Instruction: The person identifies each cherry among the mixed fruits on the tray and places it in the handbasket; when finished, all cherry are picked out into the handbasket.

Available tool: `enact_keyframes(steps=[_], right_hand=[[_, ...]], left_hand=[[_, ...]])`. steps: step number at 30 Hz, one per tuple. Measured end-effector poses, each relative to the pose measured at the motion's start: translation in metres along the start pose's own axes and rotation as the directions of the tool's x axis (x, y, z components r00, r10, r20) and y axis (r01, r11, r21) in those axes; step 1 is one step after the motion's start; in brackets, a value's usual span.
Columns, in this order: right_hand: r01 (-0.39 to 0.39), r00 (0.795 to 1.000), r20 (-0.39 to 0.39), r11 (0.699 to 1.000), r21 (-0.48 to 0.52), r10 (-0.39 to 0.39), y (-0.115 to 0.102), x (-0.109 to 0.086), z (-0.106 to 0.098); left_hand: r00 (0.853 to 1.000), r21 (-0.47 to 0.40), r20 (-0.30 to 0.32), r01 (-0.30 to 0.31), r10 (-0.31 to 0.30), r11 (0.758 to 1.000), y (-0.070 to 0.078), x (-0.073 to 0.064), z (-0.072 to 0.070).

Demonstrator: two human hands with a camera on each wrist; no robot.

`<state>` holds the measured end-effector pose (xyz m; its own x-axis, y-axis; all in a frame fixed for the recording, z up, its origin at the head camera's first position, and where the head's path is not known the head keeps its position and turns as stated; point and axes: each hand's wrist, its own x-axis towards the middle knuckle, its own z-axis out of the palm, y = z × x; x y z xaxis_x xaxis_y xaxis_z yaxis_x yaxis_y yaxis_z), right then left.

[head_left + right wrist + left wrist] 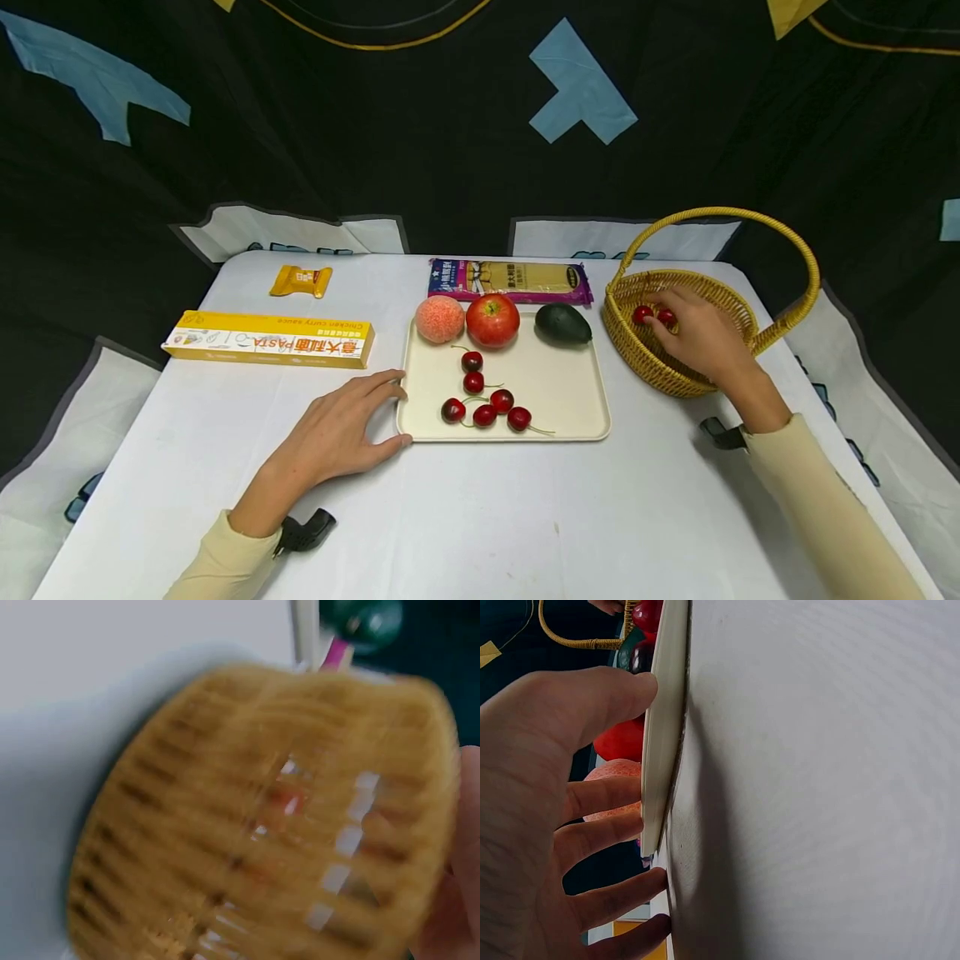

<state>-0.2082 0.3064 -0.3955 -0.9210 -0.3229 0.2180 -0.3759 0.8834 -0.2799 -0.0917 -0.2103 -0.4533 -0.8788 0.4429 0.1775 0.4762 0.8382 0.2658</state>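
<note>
My left hand (337, 433) rests at the left side of the cream tray (577, 400), thumb and fingers spread, fingertips at its rim. In the left wrist view the thumb (607, 697) touches the tray's edge. Several dark red cherries (484, 415), some with stems, lie on the tray. My right hand (701, 333) reaches into the yellow wicker basket (637, 358), under its tall handle. Two cherries (642, 314) show by its thumb and forefinger; I cannot tell whether it grips one. The basket wall (225, 787) hides most of this hand in the blurred right wrist view.
A rough pink-orange fruit (439, 319), a red apple (492, 321) and a dark green avocado-like fruit (562, 323) line the tray's back. Behind lies a purple pasta packet (510, 280). To the left are a yellow pasta box (270, 339) and a small yellow wrapped snack (301, 282).
</note>
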Motion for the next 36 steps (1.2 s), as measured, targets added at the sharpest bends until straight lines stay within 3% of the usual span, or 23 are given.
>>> enact_keyframes(steps=[7, 13, 17, 25, 36], right_hand=[[0.150, 0.984, -0.100, 0.988, 0.045, -0.145, -0.034, -0.007, 0.010], [0.263, 0.959, -0.117, 0.964, 0.034, -0.257, -0.064, -0.016, 0.027], [0.336, 0.939, -0.091, 0.941, 0.046, -0.331, -0.083, -0.023, 0.039], [0.483, 0.875, -0.016, 0.870, 0.100, -0.484, -0.118, -0.035, 0.057], [0.484, 0.854, 0.124, 0.859, 0.169, -0.505, -0.142, -0.043, 0.074]], left_hand=[[1.000, -0.001, -0.010, 0.000, 0.000, 1.000, 0.000, 0.000, 0.001], [1.000, -0.001, -0.015, -0.001, 0.001, 1.000, 0.000, 0.000, 0.000], [1.000, 0.000, -0.014, 0.000, 0.000, 1.000, 0.000, 0.000, 0.000], [1.000, -0.002, -0.009, 0.004, -0.004, 1.000, 0.000, 0.001, 0.001], [1.000, -0.005, -0.011, 0.005, -0.005, 1.000, 0.000, 0.000, 0.001]])
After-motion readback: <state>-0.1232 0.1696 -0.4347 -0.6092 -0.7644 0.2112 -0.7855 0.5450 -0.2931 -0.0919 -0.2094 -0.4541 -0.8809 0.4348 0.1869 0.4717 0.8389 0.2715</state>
